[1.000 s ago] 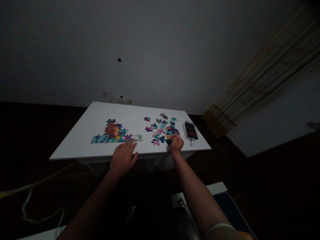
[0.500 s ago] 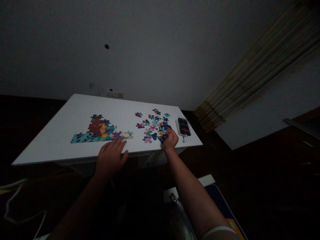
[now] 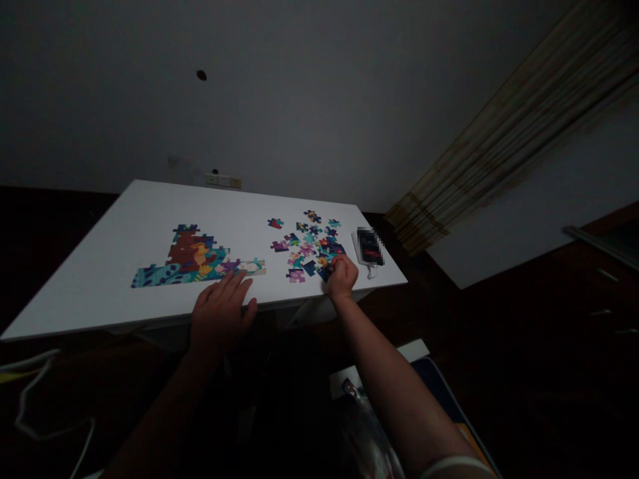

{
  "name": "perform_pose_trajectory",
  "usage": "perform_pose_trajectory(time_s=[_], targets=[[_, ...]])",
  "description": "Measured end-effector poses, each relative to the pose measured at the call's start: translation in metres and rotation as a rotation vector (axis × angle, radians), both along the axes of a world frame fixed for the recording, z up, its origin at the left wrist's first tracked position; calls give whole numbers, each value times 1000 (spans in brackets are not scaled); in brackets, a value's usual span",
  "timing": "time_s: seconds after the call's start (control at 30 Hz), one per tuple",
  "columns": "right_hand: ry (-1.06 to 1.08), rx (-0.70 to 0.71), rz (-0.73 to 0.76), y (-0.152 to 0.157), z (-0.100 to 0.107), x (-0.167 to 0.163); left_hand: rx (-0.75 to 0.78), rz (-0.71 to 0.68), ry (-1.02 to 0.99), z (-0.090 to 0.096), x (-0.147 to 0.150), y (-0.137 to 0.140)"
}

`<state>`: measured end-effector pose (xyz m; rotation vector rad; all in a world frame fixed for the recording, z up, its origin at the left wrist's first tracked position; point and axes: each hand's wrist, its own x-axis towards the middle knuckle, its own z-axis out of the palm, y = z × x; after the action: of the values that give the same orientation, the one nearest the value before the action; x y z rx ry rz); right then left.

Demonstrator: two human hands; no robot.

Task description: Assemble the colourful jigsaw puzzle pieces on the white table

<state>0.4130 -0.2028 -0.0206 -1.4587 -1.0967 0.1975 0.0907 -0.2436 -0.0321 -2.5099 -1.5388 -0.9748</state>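
Note:
A partly joined jigsaw puzzle (image 3: 187,256) lies on the left half of the white table (image 3: 100,293), with a brown area and blue leaf shapes along its lower edge. My left hand (image 3: 222,306) rests flat and open at the table's front edge, its fingertips by the puzzle's lower right strip. Several loose puzzle pieces (image 3: 307,247) are scattered to the right of it, some overlapping. Over the near right side of these pieces, my right hand (image 3: 343,276) has its fingers curled together around a dark puzzle piece (image 3: 327,271), mostly hidden by the hand.
A phone-like device (image 3: 369,247) with a blurred screen and a white cord lies at the table's right end. Behind the table is a wall with a socket strip (image 3: 223,181). A curtain (image 3: 424,219) hangs at the right. A clear plastic bag (image 3: 367,426) lies below my right forearm.
The view has shifted slightly, moving the table's left side leftward in the picture. Both hands stay in nearly the same places, with the right fingers still curled at the loose pieces.

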Motion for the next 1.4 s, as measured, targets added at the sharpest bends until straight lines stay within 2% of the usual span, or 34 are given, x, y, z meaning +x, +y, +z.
perform_pose_trajectory(time_s=[0.1, 0.57, 0.9, 1.1, 1.23, 1.33, 1.4], targets=[[39, 28, -55, 1, -4, 0, 8, -7, -22, -1, 0, 0], [-1, 14, 10, -1, 6, -2, 94, 77, -110, -6, 10, 4], [0, 9, -4, -5, 7, -3, 136, 74, 1, -15, 3, 5], [-7, -59, 93, -3, 3, -5, 169, 70, -11, -23, 2, 9], [-163, -200, 188, 8, 9, -3, 175, 84, -30, -21, 2, 7], [-413, -261, 187, 31, 24, 6, 179, 66, -26, -18, 3, 6], [-571, -352, 160, 51, 36, 12, 203, 68, -35, -17, 4, 6]])
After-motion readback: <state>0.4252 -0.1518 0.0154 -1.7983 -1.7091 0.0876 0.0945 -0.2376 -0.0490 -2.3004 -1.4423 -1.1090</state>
